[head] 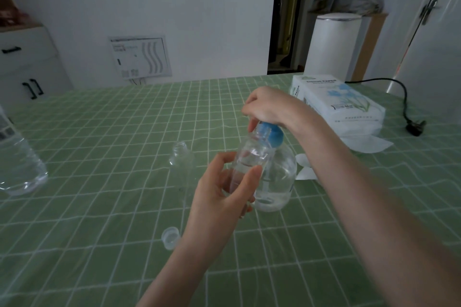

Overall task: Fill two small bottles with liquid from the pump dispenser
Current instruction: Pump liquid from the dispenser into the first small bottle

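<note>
Head view shows the left hand (pixel 219 197) gripping a small clear plastic bottle (pixel 252 157) by its lower body. The bottle is tilted, with its open mouth close under the spout of the clear round pump dispenser (pixel 279 179), which stands on the green checked tablecloth (pixel 112 207). The right hand (pixel 269 107) is curled over the blue pump head (pixel 274 136). I think it is best to press slowly and keep the mouth at the spout, so nothing spills. A second small clear bottle (pixel 181 159) stands upright nearby, seemingly empty.
</note>
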